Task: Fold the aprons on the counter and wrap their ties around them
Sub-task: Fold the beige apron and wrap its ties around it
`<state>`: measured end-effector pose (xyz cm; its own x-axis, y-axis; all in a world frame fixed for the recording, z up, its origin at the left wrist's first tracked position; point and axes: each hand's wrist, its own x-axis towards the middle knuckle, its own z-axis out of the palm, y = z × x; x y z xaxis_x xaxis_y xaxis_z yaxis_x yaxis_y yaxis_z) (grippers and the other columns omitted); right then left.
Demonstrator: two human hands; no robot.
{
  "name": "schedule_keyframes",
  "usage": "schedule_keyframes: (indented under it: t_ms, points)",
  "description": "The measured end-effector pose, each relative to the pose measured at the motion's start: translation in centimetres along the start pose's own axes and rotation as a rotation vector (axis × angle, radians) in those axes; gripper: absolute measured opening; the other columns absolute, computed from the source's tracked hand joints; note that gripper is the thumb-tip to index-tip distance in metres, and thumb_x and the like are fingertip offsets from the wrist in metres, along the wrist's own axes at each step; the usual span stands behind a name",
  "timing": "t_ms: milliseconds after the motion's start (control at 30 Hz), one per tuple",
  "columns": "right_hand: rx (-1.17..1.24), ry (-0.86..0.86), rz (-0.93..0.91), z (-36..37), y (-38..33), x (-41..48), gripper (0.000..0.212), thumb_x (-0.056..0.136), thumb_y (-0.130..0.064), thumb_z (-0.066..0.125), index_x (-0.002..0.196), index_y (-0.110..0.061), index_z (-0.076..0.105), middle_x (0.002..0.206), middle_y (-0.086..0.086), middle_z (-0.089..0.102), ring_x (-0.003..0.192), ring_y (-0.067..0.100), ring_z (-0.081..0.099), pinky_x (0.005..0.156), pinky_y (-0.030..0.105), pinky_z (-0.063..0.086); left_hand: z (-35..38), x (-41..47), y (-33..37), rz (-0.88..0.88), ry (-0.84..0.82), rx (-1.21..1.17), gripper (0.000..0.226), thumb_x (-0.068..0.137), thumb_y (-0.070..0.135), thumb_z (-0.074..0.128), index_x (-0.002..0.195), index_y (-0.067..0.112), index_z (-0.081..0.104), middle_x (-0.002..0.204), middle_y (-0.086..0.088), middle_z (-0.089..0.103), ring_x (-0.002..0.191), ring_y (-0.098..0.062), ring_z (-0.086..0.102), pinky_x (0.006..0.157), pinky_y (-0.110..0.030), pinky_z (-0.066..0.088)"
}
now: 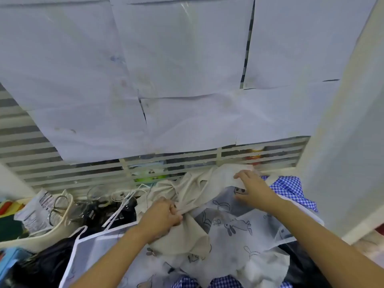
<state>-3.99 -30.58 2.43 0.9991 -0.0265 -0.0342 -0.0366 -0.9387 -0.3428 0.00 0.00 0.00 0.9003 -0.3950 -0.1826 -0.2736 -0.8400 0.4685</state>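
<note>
1. Left hand (164, 213) is clenched round a gathered bunch of the beige apron (182, 238), its knuckles facing the far side.
2. The right hand (253, 190) reaches further back and to the right. Its fingers are stretched over the apron's pale far edge with the thumb below, so it pinches that edge.
3. The beige apron lies on top of a heap of cloths in front of the slatted panel (62, 163). Its long axis runs from the near left, at the bunch, to the far right, at the pinched edge.
4. Under it and to the right lies a rabbit-print apron (232, 225), thin and partly see-through. A blue check apron (291, 188) lies just beyond the right wrist, and more check cloth shows at the bottom edge.
5. To the left, a white-trimmed apron (93, 250) overlaps black cloth (41, 267), and loose white ties (116, 210) trail across it.
6. Further left stand glass jars (97, 192) and a printed packet (35, 210).
7. Paper sheets (176, 59) cover the wall behind, and a white pillar (342, 142) closes the right side.
</note>
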Motion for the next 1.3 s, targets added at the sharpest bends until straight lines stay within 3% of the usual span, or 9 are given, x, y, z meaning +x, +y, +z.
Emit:
schedule_keyframes:
  t_ms: [267, 367, 433, 533, 633, 867, 1067, 1200, 1300]
  points:
    - [-0.104, -0.273, 0.180, 6.0, 3.3, -1.5, 0.079, 0.090, -0.057, 0.051, 0.152, -0.032, 0.008, 0.160, 0.000, 0.008, 0.146, 0.023, 0.011, 0.117, 0.047, 0.011, 3.8, 2.5, -0.1, 0.026, 0.112, 0.113, 0.065, 0.080, 0.041, 0.071, 0.133, 0.013, 0.045, 0.130, -0.007, 0.046, 0.118, -0.026, 0.044, 0.097, -0.031, 0.037]
    - [-0.084, -0.333, 0.196, 6.4, 3.9, -1.9, 0.078, 0.092, -0.054, 0.050, 0.152, -0.032, 0.005, 0.160, 0.002, 0.010, 0.147, 0.023, 0.011, 0.117, 0.046, 0.013, 3.6, 3.5, 0.2, 0.039, 0.092, 0.141, 0.030, 0.081, 0.044, 0.069, 0.093, 0.018, 0.063, 0.096, -0.003, 0.061, 0.094, -0.022, 0.055, 0.072, -0.029, 0.034]
    - [0.009, -0.358, 0.231, 6.0, 4.2, -2.3, 0.079, 0.090, -0.057, 0.051, 0.152, -0.031, 0.010, 0.159, 0.002, 0.015, 0.145, 0.024, 0.017, 0.117, 0.046, 0.016, 2.6, 4.1, 0.2, 0.017, 0.000, 0.013, 0.034, 0.081, 0.042, 0.071, 0.068, 0.019, 0.048, 0.067, 0.003, 0.048, 0.066, -0.016, 0.048, 0.059, -0.030, 0.026]
    - [0.097, -0.312, 0.303, 5.0, 3.9, -2.2, 0.092, 0.075, -0.078, 0.046, 0.150, -0.029, 0.022, 0.159, 0.003, 0.014, 0.143, 0.026, 0.024, 0.117, 0.048, 0.018, -0.4, 4.6, 0.6, 0.099, -0.168, -0.064, 0.046, 0.079, 0.042, 0.073, 0.065, 0.018, 0.036, 0.062, 0.003, 0.032, 0.057, -0.011, 0.030, 0.057, -0.028, 0.022]
    - [-0.068, -0.129, 0.231, 3.0, 1.6, -1.3, 0.079, 0.086, -0.064, 0.049, 0.151, -0.028, 0.021, 0.161, 0.008, 0.000, 0.143, 0.029, 0.021, 0.117, 0.046, 0.014, -4.5, 4.4, 2.4, 0.158, -0.168, -0.045, 0.048, 0.081, 0.041, 0.072, 0.063, 0.017, 0.035, 0.059, 0.004, 0.030, 0.048, -0.005, 0.026, 0.048, -0.018, 0.025]
    - [0.228, 0.134, -0.087, -4.1, -7.0, 2.9, 0.097, 0.079, -0.040, 0.074, 0.152, -0.029, 0.011, 0.160, 0.006, 0.007, 0.145, 0.028, 0.012, 0.116, 0.040, 0.017, -14.3, 2.6, 8.4, 0.366, 0.028, -0.056, 0.040, 0.081, 0.034, 0.073, 0.063, 0.012, 0.046, 0.057, 0.004, 0.039, 0.051, -0.007, 0.032, 0.050, -0.022, 0.023]
    - [0.105, -0.159, -0.123, -8.0, -11.2, 4.7, 0.012, 0.092, -0.027, 0.059, 0.092, -0.015, 0.058, 0.096, 0.007, 0.059, 0.089, 0.022, 0.053, 0.064, 0.023, 0.036, -20.8, -1.2, 10.0, 0.337, -0.098, -0.206, 0.024, 0.075, 0.036, 0.078, 0.077, 0.014, 0.069, 0.066, -0.001, 0.056, 0.061, -0.013, 0.048, 0.057, -0.024, 0.034]
    - [0.425, -0.120, -0.175, -12.0, -11.8, 2.8, 0.021, 0.097, -0.027, 0.050, 0.095, -0.014, 0.067, 0.099, -0.001, 0.068, 0.090, 0.014, 0.060, 0.077, 0.023, 0.041, -21.1, -1.8, 6.9, 0.133, -0.135, 0.180, 0.027, 0.074, 0.034, 0.080, 0.080, 0.011, 0.067, 0.077, -0.001, 0.067, 0.069, -0.019, 0.060, 0.063, -0.030, 0.041]
    - [0.636, -0.166, -0.140, -14.4, -11.4, 0.1, 0.023, 0.097, -0.025, 0.052, 0.105, -0.013, 0.070, 0.103, -0.003, 0.071, 0.091, 0.012, 0.065, 0.084, 0.023, 0.046, -19.5, -2.5, 4.3, 0.070, -0.027, -0.035, 0.032, 0.079, 0.035, 0.074, 0.077, 0.004, 0.069, 0.076, -0.009, 0.068, 0.070, -0.025, 0.062, 0.065, -0.028, 0.043]
